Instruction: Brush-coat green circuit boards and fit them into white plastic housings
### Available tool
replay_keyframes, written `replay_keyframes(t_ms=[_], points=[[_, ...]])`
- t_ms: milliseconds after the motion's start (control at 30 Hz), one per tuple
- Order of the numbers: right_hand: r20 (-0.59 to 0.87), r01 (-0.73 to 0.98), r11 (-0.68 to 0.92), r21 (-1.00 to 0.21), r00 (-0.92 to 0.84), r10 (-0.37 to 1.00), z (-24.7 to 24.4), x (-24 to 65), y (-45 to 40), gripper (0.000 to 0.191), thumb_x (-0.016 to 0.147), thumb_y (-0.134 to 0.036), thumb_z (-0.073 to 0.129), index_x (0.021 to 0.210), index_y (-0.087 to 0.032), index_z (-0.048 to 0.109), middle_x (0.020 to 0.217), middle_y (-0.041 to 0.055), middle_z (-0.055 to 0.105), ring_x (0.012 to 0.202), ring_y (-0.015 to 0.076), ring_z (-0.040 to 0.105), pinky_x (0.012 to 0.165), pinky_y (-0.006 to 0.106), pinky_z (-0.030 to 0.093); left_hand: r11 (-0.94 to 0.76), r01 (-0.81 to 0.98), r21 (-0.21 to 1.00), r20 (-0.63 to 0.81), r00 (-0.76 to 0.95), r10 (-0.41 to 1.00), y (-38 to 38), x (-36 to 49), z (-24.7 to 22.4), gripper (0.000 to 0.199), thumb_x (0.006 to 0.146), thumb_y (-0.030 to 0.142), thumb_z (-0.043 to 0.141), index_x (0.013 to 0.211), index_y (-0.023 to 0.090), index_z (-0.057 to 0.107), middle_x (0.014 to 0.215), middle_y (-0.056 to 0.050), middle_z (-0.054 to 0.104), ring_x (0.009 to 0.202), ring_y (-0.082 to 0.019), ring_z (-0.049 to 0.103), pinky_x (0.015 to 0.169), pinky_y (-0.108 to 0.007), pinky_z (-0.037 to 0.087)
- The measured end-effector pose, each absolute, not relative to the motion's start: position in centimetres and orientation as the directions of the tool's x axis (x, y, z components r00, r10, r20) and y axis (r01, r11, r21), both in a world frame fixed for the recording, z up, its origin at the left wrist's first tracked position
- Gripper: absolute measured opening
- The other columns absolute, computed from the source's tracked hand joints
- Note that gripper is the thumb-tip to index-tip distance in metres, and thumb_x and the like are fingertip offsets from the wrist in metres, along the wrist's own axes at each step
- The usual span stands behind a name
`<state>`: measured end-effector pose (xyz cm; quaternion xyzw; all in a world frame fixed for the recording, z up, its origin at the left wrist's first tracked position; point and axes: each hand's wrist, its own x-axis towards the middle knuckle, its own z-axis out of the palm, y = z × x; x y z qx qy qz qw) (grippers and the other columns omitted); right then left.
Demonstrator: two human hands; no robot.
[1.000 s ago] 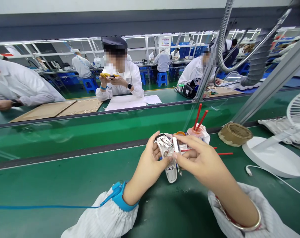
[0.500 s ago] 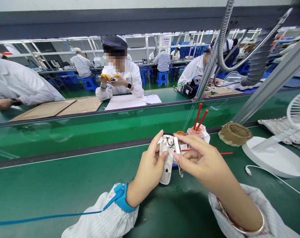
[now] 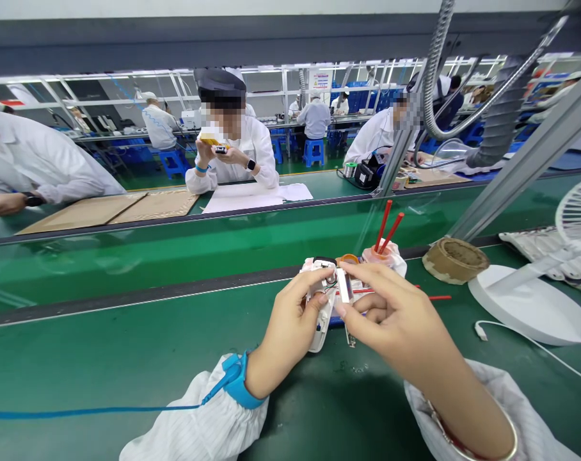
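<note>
My left hand (image 3: 293, 314) is closed round a white plastic housing (image 3: 322, 333), thumb and forefinger lying over its inner side. The housing is long, with rounded ends and a dark top edge; thin wires show inside it. Between the thumb and fingers of my right hand (image 3: 389, 301) is a narrow white part with a circuit board (image 3: 343, 285), held just right of the housing. Its lower end has small metal bits, and wires appear to run between the two pieces. Fingers hide much of both. A blue wrist strap (image 3: 242, 382) circles my left wrist.
Behind my hands stands a wrapped pot with red sticks (image 3: 388, 246). To the right are a roll of brown tape (image 3: 456, 259), a white fan (image 3: 535, 301) and a white cable (image 3: 525, 336). A green barrier (image 3: 175, 256) separates the bench from co-workers opposite.
My left forefinger has moved from the housing's side to over its upper part. The housing has tilted slightly, and the narrow part in my right hand has turned a little.
</note>
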<state>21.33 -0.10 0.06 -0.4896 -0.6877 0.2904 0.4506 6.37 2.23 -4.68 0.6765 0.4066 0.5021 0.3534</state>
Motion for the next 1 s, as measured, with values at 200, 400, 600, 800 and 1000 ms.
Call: replay_keyframes(t_ms=[200,400,600,800,1000], points=[[0.530,0.519,0.516,-0.682,-0.137,0.837,-1.8,19.6,-0.8,0.039,0.076,-0.014,0.056,0.115,-0.018,0.057,0.108,0.0084,0.053,0.059,0.0082,0.058,0.046,0.019,0.055,-0.432,0.256,0.865,0.413,0.125,0.902,2.1,6.3,-4.0,0.037,0.081,0.003,0.045,0.107,0.023,0.062,0.122,-0.005,0.057,0.111,-0.017,0.053,0.092,-0.031,0.044],[0.660,0.636,0.572,-0.518,-0.128,0.740,-3.5,18.4,-1.1,0.035,0.083,-0.022,0.058,0.117,-0.017,0.055,0.104,0.0110,0.054,0.062,0.0111,0.060,0.048,0.021,0.056,-0.388,0.253,0.886,0.389,0.046,0.920,2.0,6.1,-4.0,0.031,0.078,0.003,0.046,0.095,0.020,0.066,0.134,-0.008,0.048,0.111,-0.021,0.056,0.086,-0.033,0.049],[0.686,0.696,0.562,-0.447,-0.137,0.715,-4.0,18.8,-0.6,0.031,0.086,-0.023,0.057,0.116,-0.018,0.056,0.104,0.0113,0.055,0.063,0.0136,0.061,0.053,0.028,0.056,-0.400,0.305,0.864,0.405,0.052,0.913,2.2,5.8,-3.8,0.032,0.075,0.001,0.046,0.079,0.019,0.071,0.126,-0.005,0.058,0.118,-0.022,0.051,0.088,-0.031,0.048],[0.727,0.668,0.591,-0.453,-0.107,0.678,-4.3,18.8,0.0,0.032,0.085,-0.021,0.058,0.117,-0.019,0.057,0.104,0.0102,0.055,0.069,0.0155,0.062,0.060,0.030,0.057,-0.355,0.285,0.890,0.354,0.057,0.933,2.2,6.0,-3.8,0.034,0.077,0.003,0.045,0.085,0.021,0.073,0.128,-0.002,0.056,0.119,-0.020,0.051,0.096,-0.030,0.044],[0.426,0.410,0.417,-0.811,-0.075,0.902,-2.5,19.9,0.6,0.039,0.077,-0.023,0.066,0.115,-0.025,0.060,0.107,0.0056,0.052,0.056,0.0079,0.058,0.052,0.024,0.056,-0.294,0.132,0.947,0.291,0.040,0.956,2.1,6.4,-3.8,0.036,0.082,0.013,0.050,0.114,0.025,0.062,0.133,-0.001,0.052,0.125,-0.019,0.044,0.104,-0.034,0.037]])
